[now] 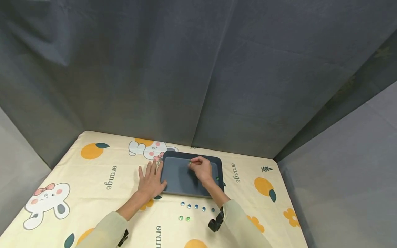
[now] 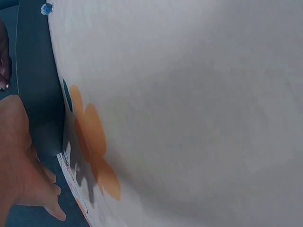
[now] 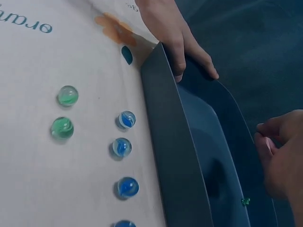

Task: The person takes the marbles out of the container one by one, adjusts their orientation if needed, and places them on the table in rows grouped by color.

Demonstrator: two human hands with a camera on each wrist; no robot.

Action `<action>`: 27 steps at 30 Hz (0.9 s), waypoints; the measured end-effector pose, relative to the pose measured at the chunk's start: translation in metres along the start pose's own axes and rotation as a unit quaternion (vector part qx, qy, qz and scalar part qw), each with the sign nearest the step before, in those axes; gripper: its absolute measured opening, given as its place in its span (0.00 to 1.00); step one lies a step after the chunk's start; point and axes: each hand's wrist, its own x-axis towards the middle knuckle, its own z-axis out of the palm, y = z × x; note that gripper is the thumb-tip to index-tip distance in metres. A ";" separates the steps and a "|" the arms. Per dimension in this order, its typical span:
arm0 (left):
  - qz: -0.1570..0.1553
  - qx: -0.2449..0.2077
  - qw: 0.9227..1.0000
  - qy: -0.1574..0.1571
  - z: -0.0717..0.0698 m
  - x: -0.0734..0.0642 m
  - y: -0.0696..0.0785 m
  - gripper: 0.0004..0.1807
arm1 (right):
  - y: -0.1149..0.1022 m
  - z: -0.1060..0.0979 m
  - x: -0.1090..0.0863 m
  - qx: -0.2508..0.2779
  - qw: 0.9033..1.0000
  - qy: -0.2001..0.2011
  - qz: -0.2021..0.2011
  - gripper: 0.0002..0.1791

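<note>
A dark grey tray (image 1: pixel 178 174) lies on the patterned cloth. My left hand (image 1: pixel 152 181) rests along its left edge, fingers spread and straight on the cloth side, thumb over the near-left corner. Over the tray's far half my right hand (image 1: pixel 201 169) pinches a small greenish marble (image 1: pixel 190 163) between thumb and fingertips, mostly hidden by them. One green marble (image 3: pixel 245 201) sits inside the tray near its right side. In front of the tray several blue marbles (image 3: pixel 127 187) form a row, and nearer to me are two green marbles (image 3: pixel 62 128).
The cream tablecloth (image 1: pixel 93 193) carries printed oranges, rabbits and lettering. Dark grey curtains (image 1: pixel 155 86) hang behind the table, and a paler panel (image 1: pixel 341 165) stands on the right. A black wrist strap device (image 1: pixel 216 222) hangs close to the blue row.
</note>
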 end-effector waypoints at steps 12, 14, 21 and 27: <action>0.002 -0.002 1.000 -0.002 -0.002 -0.001 0.000 0.46 | 0.005 -0.029 -0.021 -0.005 1.000 -0.010 -0.027 0.09; 0.000 0.000 1.000 -0.003 -0.002 0.000 0.000 0.47 | 0.008 -0.033 -0.026 -0.008 1.000 -0.009 -0.023 0.08; 0.003 -0.001 1.000 -0.003 0.001 0.001 -0.001 0.47 | 0.017 -0.048 -0.045 -0.006 0.999 -0.027 -0.022 0.08; 0.001 -0.001 1.000 -0.006 0.003 0.002 -0.003 0.47 | 0.019 -0.058 -0.061 -0.003 0.998 -0.059 -0.034 0.08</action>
